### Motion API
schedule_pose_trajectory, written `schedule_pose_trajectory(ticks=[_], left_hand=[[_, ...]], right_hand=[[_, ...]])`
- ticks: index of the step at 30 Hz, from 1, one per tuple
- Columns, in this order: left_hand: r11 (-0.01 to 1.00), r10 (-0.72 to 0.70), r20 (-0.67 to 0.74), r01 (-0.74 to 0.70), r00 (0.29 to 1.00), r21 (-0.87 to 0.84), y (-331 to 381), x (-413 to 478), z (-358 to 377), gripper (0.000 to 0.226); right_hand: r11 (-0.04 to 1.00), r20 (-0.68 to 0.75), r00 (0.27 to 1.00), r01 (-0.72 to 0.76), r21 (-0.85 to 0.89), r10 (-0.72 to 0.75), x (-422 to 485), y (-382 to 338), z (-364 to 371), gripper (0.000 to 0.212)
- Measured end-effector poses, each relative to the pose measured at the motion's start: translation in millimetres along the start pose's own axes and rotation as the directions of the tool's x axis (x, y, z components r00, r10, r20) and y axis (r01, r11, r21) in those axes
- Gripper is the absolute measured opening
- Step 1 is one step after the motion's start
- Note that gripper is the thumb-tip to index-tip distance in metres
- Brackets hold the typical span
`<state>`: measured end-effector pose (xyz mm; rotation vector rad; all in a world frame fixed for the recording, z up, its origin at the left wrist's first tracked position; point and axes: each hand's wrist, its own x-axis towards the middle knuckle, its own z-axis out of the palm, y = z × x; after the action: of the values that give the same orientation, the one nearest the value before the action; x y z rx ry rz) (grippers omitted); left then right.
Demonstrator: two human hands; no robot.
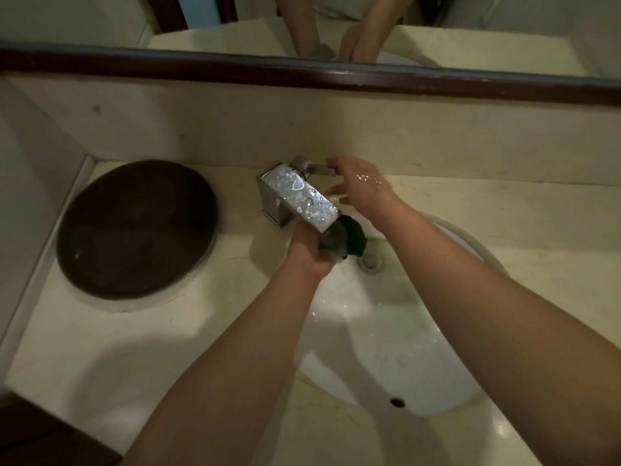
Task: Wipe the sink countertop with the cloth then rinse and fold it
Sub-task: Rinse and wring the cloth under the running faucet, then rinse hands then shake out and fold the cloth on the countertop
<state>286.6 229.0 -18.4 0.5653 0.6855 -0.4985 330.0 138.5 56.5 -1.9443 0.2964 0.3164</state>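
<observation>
— Pale marble countertop (188,334) fills most of the view, with a white oval sink (386,351) set into it and a mirror (100,18) in a dark wooden frame above the back wall. What do you see on the left?

— On the left of the countertop sits a big round dark brown tray (136,230), well apart from the sink. At the back edge of the sink stands a chrome faucet (299,198) with a flat rectangular spout, and its top is covered with water drops.

— Where is the cloth (342,238)?

— It is a dark, wet bundle, just under the end of the spout and above the drain (371,261). The left hand (311,253) is closed around it and holds it over the basin.

— And the other hand?

— The right hand (361,186) is wet and reaches to the faucet lever (321,169). The fingers are loosely spread; the upper fingertips touch the end of the lever, but they do not wrap it.

— Is water in the basin?

— Yes, the white bottom looks wet and shiny. I cannot tell if water runs from the spout now.
</observation>
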Motion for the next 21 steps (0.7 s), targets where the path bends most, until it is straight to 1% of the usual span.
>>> schedule_pose_trajectory(ticks=[2, 4, 5, 7, 9, 10, 12, 15, 16, 18, 21], left_hand=[[1.000, -0.004, 0.054, 0.003, 0.999, 0.006, 2, -7, 5, 0.017], [1.000, -0.005, 0.074, 0.005, 0.997, 0.004, 4, -12, 6, 0.010], [1.000, -0.007, 0.080, 0.009, 0.997, -0.018, 5, -14, 6, 0.010], [0.999, -0.009, 0.101, 0.012, 0.995, -0.036, 6, -18, 4, 0.023], [1.000, -0.002, 0.130, 0.002, 0.991, 0.002, 4, -22, 1, 0.028], [1.000, -0.006, 0.117, 0.003, 0.993, 0.028, 3, -25, 0, 0.026], [0.997, -0.008, 0.032, 0.005, 0.999, 0.082, -2, -26, -6, 0.026], [0.988, -0.040, -0.027, 0.044, 0.999, 0.147, -8, -29, -15, 0.027], [0.984, -0.049, -0.040, 0.055, 0.998, 0.167, -10, -32, -16, 0.025], [0.970, -0.079, -0.046, 0.088, 0.996, 0.225, -16, -40, -17, 0.029], [0.940, -0.125, -0.037, 0.130, 0.991, 0.314, -26, -56, -12, 0.036]], right_hand=[[1.000, -0.009, 1.000, -0.012, 0.004, 0.012, -4, -4, 3, 0.040], [1.000, -0.032, 0.999, -0.013, 0.009, 0.013, -8, -6, 6, 0.040], [1.000, -0.039, 0.999, -0.005, -0.004, 0.005, -11, -7, 6, 0.040], [1.000, -0.022, 1.000, 0.008, -0.025, -0.008, -15, -4, 6, 0.038], [0.995, 0.040, 0.998, 0.042, -0.094, -0.038, -19, -4, 6, 0.039], [0.988, 0.061, 0.996, 0.068, -0.135, -0.061, -21, -4, 6, 0.038], [0.982, 0.052, 0.995, 0.089, -0.169, -0.081, -29, -3, 6, 0.040], [0.994, 0.056, 0.997, 0.066, -0.083, -0.061, -42, 3, 5, 0.043], [0.998, 0.044, 0.998, 0.038, -0.041, -0.036, -47, 6, 4, 0.042], [0.997, -0.016, 0.998, -0.055, 0.048, 0.056, -54, 16, -2, 0.044], [0.981, -0.076, 0.982, -0.163, 0.102, 0.171, -65, 41, -19, 0.044]])
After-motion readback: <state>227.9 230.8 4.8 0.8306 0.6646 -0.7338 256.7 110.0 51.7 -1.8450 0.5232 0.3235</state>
